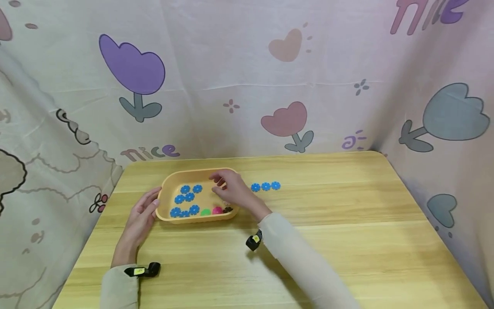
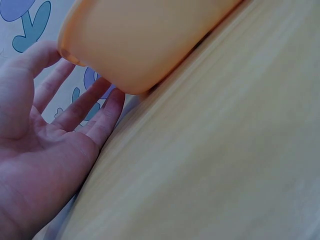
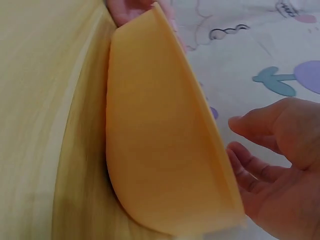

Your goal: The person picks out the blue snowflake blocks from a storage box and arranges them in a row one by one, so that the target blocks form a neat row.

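Note:
A shallow yellow plastic tray (image 1: pixel 193 219) lies on the table, with several blue notched discs (image 1: pixel 189 197) inside. Along its front wall are a green disc (image 1: pixel 206 212), a pink disc (image 1: pixel 218 210) and a dark disc (image 1: pixel 227 209). My left hand (image 1: pixel 140 221) holds the tray's left end, thumb at the rim and fingers against the outer wall. Over the tray's right part hovers my right hand (image 1: pixel 233 189), fingers loosely bent and thumb apart from them. Nothing shows between those fingers in the right wrist view, where the tray wall (image 3: pixel 160 130) hides the discs.
Three blue discs (image 1: pixel 266 186) form a row on the wooden table (image 1: pixel 328 240), just right of the tray. A patterned cloth (image 1: pixel 216 64) hangs behind the table and at both sides.

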Demonstrator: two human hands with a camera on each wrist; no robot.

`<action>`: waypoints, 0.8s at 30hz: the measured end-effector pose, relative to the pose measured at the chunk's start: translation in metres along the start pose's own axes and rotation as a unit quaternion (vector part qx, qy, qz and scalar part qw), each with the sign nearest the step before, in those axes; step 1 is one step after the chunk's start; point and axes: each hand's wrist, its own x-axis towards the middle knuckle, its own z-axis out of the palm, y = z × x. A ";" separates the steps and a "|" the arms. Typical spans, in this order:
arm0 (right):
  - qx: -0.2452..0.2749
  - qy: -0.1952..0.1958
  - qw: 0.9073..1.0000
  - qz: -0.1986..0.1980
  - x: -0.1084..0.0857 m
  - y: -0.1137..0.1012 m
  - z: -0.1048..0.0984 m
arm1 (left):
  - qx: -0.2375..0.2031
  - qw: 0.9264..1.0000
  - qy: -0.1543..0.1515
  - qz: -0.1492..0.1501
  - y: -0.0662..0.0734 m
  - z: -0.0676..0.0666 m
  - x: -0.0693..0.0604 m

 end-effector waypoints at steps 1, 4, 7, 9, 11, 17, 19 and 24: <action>-0.008 -0.004 1.000 0.000 0.004 -0.001 0.003 | 0.000 1.000 0.001 0.000 0.000 0.000 0.000; -0.026 -0.014 1.000 0.003 0.015 -0.003 0.011 | -0.003 1.000 0.003 0.001 0.001 -0.001 -0.001; -0.025 -0.027 0.999 0.016 0.023 -0.003 0.021 | -0.003 1.000 0.003 0.001 0.002 -0.002 -0.003; -0.018 -0.038 0.999 0.027 0.027 -0.003 0.027 | -0.001 1.000 0.002 0.000 0.003 -0.003 -0.004; -0.013 -0.045 0.998 0.042 0.031 -0.001 0.035 | 0.000 1.000 -0.002 0.000 0.003 -0.003 -0.005; -0.033 -0.054 0.995 0.073 0.044 0.000 0.050 | 0.010 1.000 -0.009 0.001 0.002 -0.003 -0.004; -0.052 -0.058 0.994 0.080 0.048 0.001 0.055 | 0.008 1.000 -0.010 0.001 0.002 -0.002 -0.002; -0.104 -0.077 0.988 0.084 0.053 0.003 0.062 | 0.006 1.000 -0.011 -0.002 0.002 0.000 0.000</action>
